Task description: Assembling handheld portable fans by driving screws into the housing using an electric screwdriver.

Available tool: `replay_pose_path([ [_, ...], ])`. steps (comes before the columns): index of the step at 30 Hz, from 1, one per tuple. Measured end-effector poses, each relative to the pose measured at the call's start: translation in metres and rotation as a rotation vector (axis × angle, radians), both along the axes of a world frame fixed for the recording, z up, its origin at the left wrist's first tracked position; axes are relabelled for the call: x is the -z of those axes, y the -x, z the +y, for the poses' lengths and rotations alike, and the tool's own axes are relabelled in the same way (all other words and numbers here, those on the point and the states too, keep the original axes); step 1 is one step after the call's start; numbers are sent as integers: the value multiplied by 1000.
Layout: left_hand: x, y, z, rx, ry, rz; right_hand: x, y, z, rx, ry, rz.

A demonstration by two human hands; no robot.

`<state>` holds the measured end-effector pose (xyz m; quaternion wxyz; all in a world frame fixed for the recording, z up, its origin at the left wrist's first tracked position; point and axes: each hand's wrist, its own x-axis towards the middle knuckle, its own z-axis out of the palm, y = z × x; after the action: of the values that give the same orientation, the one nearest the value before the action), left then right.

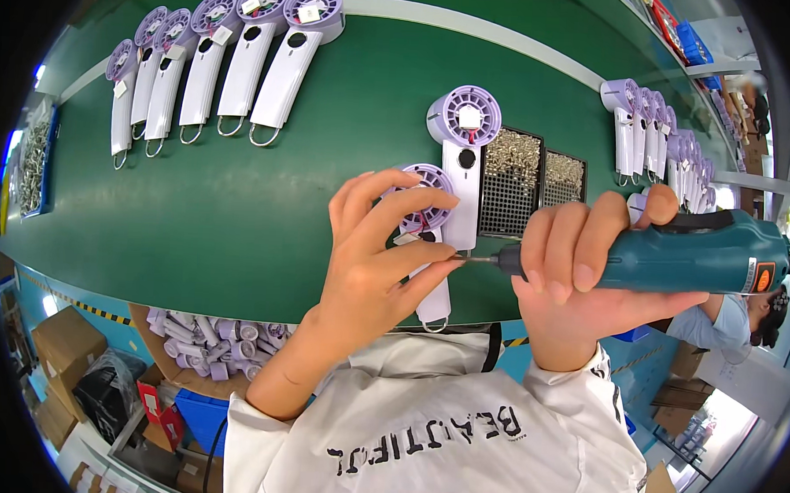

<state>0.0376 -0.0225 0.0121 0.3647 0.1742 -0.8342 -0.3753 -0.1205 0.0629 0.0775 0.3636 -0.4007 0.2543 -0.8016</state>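
My right hand [579,263] is wrapped round a teal electric screwdriver [694,260], which lies level with its bit [478,260] pointing left. At the bit's tip, the thumb and forefinger of my left hand [373,245] are pinched together; whatever small piece they hold is hidden. Beneath that hand lies a handheld fan [437,297] with a purple head and white handle, partly covered by my fingers. A second handheld fan [463,197] lies just beyond it, its round head facing up with a white square piece and red wires at the centre.
Two dark perforated trays, a larger one [508,203] and a smaller one [564,179], hold small metal screws. More fans [283,79] lie in a row at the far left, others [638,138] at the right. A box of white parts [210,349] stands below the green table [348,121]. Another person [718,322] is at right.
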Motion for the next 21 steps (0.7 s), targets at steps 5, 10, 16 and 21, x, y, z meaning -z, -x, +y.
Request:
replay_pose_path([
  [5,5,-5,-1,2,-32,27,0,-1,-2,-54,-24,39],
  [10,3,-6,-3,16,-43,34,-1,-5,-5,-38,-65,7],
  [16,7,-7,-6,42,-16,32,5,-1,-11,-206,-74,112],
  [21,5,-9,-14,-5,15,17,8,-11,-15,-197,-26,173],
])
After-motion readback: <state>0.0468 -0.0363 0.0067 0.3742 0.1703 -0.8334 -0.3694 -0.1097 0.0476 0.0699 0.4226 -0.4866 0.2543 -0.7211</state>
